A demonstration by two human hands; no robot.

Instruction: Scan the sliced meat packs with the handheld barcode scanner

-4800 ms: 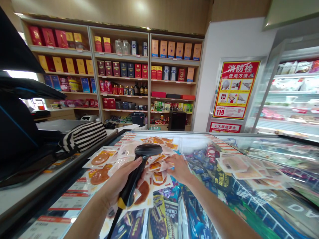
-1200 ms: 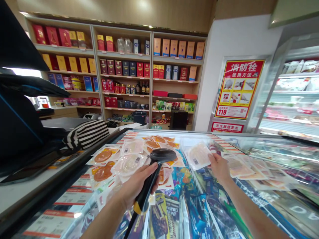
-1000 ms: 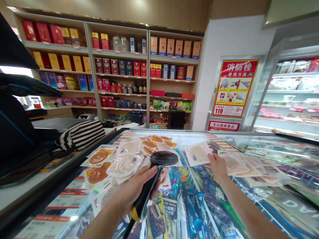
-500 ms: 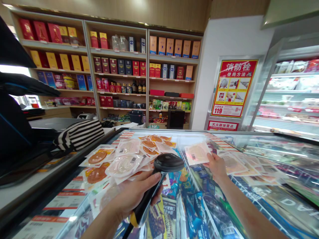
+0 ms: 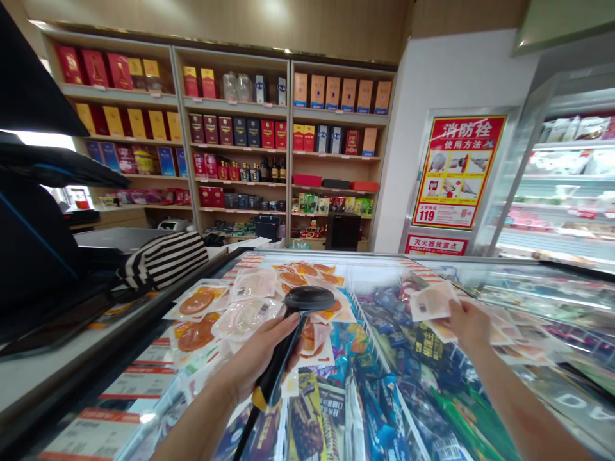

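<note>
My left hand (image 5: 262, 355) is wrapped round the handle of a black barcode scanner (image 5: 307, 299), its head raised above the freezer glass. In my right hand (image 5: 468, 323) I pinch the edge of a flat clear packet (image 5: 432, 301), held over the right side of the freezer. Flat packets with round orange-brown slices (image 5: 198, 301) and paler packets (image 5: 247, 317) lie piled on the glass at left. More pale packets (image 5: 519, 330) are spread under and beyond my right hand.
Wrapped ice creams (image 5: 327, 416) and a wire divider (image 5: 379, 346) show inside the chest freezer. A striped cloth (image 5: 166, 259) and dark checkout equipment (image 5: 38, 256) stand at left. Boxed goods fill the shelves (image 5: 240, 147) behind; a lit fridge (image 5: 571, 186) stands at right.
My right hand has carried its packet rightward to the pale packets there. The scanner head has shifted slightly left, and the whole view has swung a little.
</note>
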